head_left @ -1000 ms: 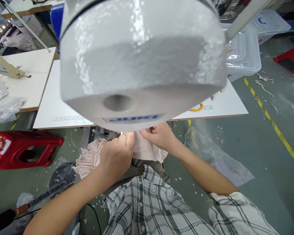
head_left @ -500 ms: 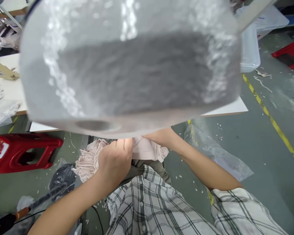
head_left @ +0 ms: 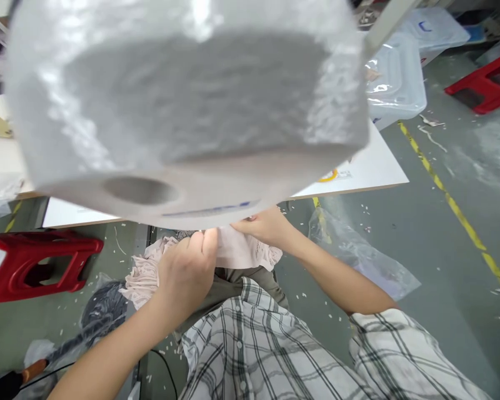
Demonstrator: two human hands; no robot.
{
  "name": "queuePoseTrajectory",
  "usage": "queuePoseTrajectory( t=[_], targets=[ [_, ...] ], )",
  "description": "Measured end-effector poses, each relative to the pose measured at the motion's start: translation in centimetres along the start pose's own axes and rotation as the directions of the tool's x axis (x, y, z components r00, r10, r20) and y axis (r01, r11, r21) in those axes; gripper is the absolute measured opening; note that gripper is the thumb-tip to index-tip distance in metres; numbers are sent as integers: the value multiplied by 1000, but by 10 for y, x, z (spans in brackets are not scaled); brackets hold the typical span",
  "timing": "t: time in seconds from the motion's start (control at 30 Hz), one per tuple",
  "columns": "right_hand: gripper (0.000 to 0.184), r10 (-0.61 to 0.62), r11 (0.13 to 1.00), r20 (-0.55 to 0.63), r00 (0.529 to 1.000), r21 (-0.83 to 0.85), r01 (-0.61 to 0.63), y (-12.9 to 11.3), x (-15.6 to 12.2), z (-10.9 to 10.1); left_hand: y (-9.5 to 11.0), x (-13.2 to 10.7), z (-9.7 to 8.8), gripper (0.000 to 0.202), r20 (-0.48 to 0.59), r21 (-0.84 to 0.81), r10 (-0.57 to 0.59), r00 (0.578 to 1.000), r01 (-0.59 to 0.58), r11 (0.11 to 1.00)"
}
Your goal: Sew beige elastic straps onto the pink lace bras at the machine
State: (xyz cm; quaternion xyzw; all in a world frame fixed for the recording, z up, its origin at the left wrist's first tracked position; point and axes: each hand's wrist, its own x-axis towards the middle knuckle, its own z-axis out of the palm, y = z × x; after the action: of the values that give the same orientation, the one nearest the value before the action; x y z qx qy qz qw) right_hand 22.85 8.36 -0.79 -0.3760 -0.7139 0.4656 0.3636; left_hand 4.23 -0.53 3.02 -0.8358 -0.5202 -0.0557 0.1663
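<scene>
A big white sewing machine head (head_left: 183, 105) fills the upper middle of the head view and hides the work area under it. Just below its lower edge, my left hand (head_left: 186, 272) is closed on a pale pink lace fabric (head_left: 239, 253) that lies over my lap. My right hand (head_left: 263, 226) pinches the same fabric from the right, its fingertips partly hidden under the machine. More of the pink lace bunches to the left at the fabric's ruffled end (head_left: 144, 275).
A white table top (head_left: 366, 166) extends right behind the machine, with clear plastic bins (head_left: 395, 78) beyond. Red plastic stools stand at left (head_left: 33, 264) and far right (head_left: 483, 83). A clear plastic bag (head_left: 358, 255) and a yellow floor line (head_left: 454, 208) lie on the green floor.
The view has shifted, so the machine head covers more of the frame. Both hands stay closed on the pink fabric; the right hand has come back out from under the machine.
</scene>
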Motion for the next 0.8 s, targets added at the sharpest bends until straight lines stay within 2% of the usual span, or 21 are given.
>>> queuePoseTrajectory(
  t=[0.13,0.27,0.4,0.47,0.5,0.57,0.6,0.63,0.7,0.77,0.8],
  targets=[
    [32,-7,1000,-16,1000,-6,7,4,-1,-3,1,0,3,26,-24,-41,2,1000,-3,999],
    [33,21,1000,23,1000,-6,-21,2,0,2,-6,-8,7,30,11,-76,-69,998,69,995],
    [34,31,998,6,1000,46,-31,9,-3,7,-7,-16,13,33,51,-313,-158,986,166,935],
    [42,37,997,-41,998,75,-34,17,-8,7,-7,-18,14,32,116,-487,-259,959,282,826],
    [46,48,997,-70,996,65,-44,21,-11,6,-8,-19,14,31,167,-569,-325,931,360,739],
    [38,65,997,-109,992,-28,-68,26,-21,5,-15,-21,13,30,291,-689,-445,847,508,517],
    [29,67,992,-99,993,-96,-77,27,-28,5,-19,-22,13,31,374,-723,-452,810,560,405],
    [22,69,984,-67,995,-158,-79,27,-36,5,-24,-22,13,33,460,-741,-411,787,596,311],
    [26,90,974,41,995,-214,-79,19,-58,7,-32,-24,15,35,591,-758,-203,780,624,189],
    [30,131,981,172,976,-161,-103,3,-82,12,-33,-26,18,34,618,-785,42,785,613,90],
    [29,142,987,232,962,-108,-119,-6,-92,16,-32,-28,19,33,601,-798,111,791,602,29]
  ],
)
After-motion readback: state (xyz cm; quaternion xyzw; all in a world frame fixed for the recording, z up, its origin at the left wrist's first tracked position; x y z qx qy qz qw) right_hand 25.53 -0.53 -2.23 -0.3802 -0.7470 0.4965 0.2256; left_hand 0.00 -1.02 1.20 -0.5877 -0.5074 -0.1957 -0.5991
